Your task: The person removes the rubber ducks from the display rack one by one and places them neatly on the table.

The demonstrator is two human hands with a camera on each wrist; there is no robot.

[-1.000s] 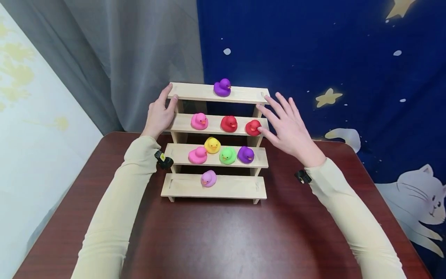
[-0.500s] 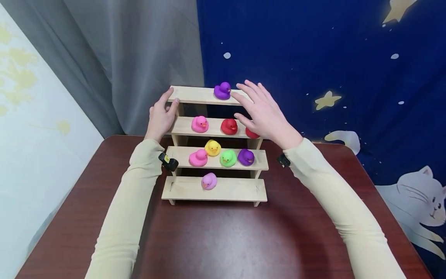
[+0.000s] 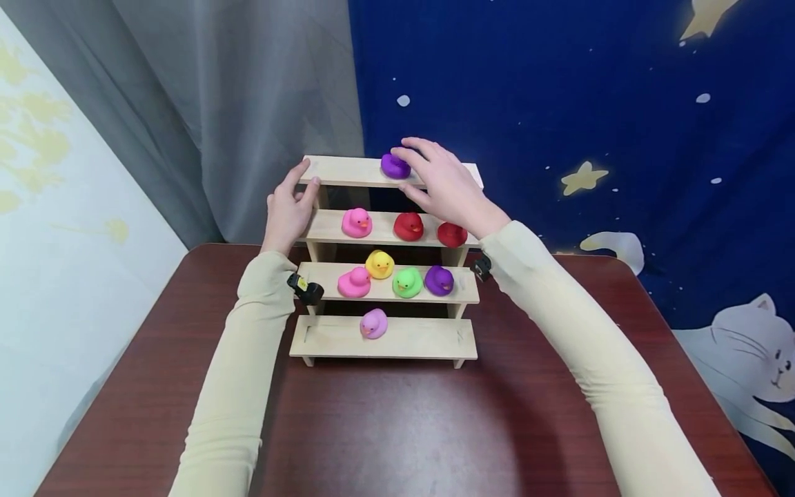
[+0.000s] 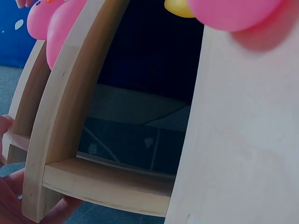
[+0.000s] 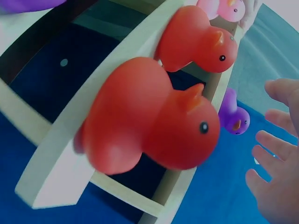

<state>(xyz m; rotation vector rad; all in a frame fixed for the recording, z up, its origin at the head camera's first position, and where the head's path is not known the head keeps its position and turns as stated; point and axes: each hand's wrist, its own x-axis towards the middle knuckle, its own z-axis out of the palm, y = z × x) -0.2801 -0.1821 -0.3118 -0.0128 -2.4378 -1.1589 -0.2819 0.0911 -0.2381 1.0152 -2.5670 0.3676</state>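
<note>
A tiered wooden shelf stand [image 3: 397, 338] bears several rubber ducks. My left hand [image 3: 288, 214] holds the left end of its upper part, index finger and thumb at the top board; in the left wrist view some fingers [image 4: 63, 210] show behind the wood. On the top board sits a purple rubber duck [image 3: 394, 166]. My right hand [image 3: 447, 183] hovers over and beside that duck, partly covering it in the head view. The right wrist view shows the fingers spread and apart from the purple duck [image 5: 233, 114]. Two red ducks [image 3: 408, 226] and a pink duck [image 3: 357, 223] sit one board down.
The third board carries a yellow duck [image 3: 379, 264], a pink duck [image 3: 354, 282], a green duck [image 3: 407, 282] and a purple duck [image 3: 439, 281]. A lilac duck [image 3: 373, 324] sits on the lowest board. Below spreads a dark red-brown table [image 3: 385, 428], with curtains [image 3: 273, 90] behind.
My right hand has moved left from the right end of the stand to the purple duck on the top board. My left hand keeps its hold, and the ducks have stayed in place.
</note>
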